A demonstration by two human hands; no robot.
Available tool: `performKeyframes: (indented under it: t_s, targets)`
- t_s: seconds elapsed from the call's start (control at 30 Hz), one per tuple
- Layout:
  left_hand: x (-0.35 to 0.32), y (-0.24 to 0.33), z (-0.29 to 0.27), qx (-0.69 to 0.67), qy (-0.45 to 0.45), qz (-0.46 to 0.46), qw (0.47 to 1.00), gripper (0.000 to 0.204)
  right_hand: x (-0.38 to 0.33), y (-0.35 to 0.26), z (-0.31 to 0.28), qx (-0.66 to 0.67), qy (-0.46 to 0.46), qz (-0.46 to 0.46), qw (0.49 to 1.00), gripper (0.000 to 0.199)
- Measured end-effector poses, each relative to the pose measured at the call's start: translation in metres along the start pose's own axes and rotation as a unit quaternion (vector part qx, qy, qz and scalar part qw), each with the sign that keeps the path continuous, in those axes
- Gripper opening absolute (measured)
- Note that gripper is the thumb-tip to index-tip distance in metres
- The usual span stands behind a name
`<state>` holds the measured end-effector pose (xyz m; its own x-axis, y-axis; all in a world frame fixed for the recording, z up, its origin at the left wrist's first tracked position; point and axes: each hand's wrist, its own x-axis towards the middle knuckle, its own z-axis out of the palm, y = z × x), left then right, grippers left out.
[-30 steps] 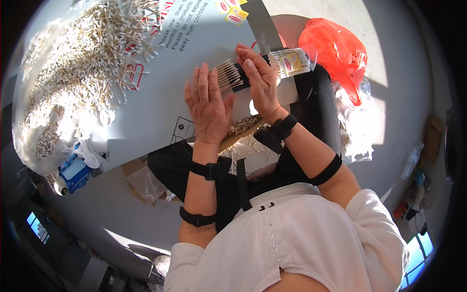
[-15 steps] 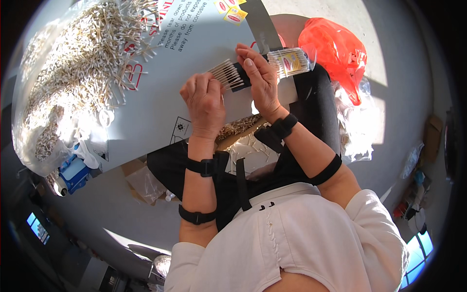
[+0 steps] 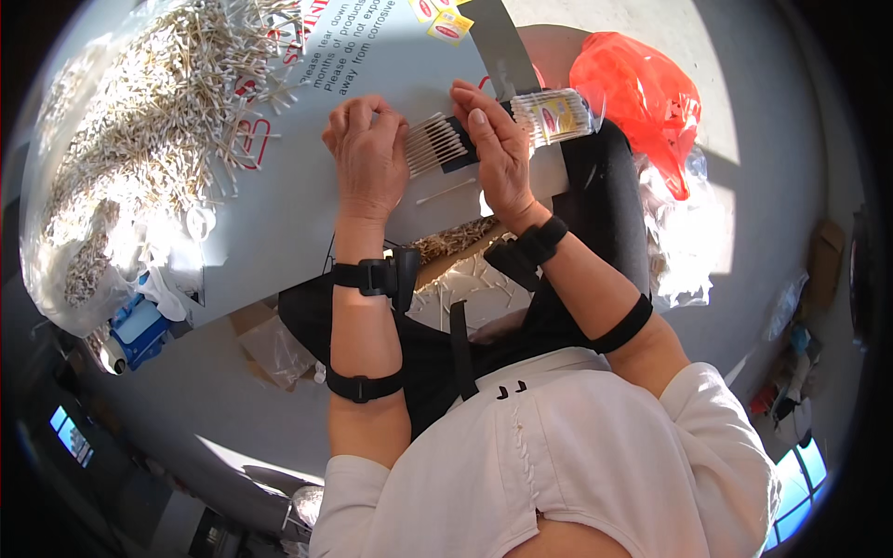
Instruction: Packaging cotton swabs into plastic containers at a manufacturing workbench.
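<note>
A row of cotton swabs point(image 3: 433, 147) lies side by side on the table, partly over a dark strip point(image 3: 459, 160). My left hand point(image 3: 366, 158) is at the row's left end, fingers curled in; whatever it may hold is hidden. My right hand point(image 3: 500, 153) stands on edge across the dark strip, its fingers stretched out and slightly cupped. Just beyond it lies a clear packet of swabs point(image 3: 553, 116) with a yellow and red label. One loose swab point(image 3: 444, 193) rests on the table below the row.
A large clear bag heaped with swabs point(image 3: 153, 121) covers the left of the grey table point(image 3: 270, 219). Small yellow cards point(image 3: 449, 26) lie at the far edge. A red plastic bag point(image 3: 642, 93) sits at the right. Below the near edge are more swabs point(image 3: 456, 240).
My left hand has moved left and slightly away from me, off the row. A loose swab now shows below the row. My right hand has barely moved.
</note>
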<state>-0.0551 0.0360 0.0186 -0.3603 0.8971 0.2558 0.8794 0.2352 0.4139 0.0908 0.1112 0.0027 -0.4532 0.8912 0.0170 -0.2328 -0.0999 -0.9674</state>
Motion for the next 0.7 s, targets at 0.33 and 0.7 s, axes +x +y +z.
performKeyframes:
  t_s: [0.33,0.7]
  targets:
    - [-0.039,0.026,-0.008,-0.014,-0.057,-0.009,0.998,0.082,0.005,-0.007,-0.007,0.022,-0.021,0.029,0.999,0.035]
    - [-0.022,0.039,0.036,-0.431,0.211,-0.176,0.859,0.052,0.016,0.003,0.006,0.027,-0.035,0.005,0.999,0.034]
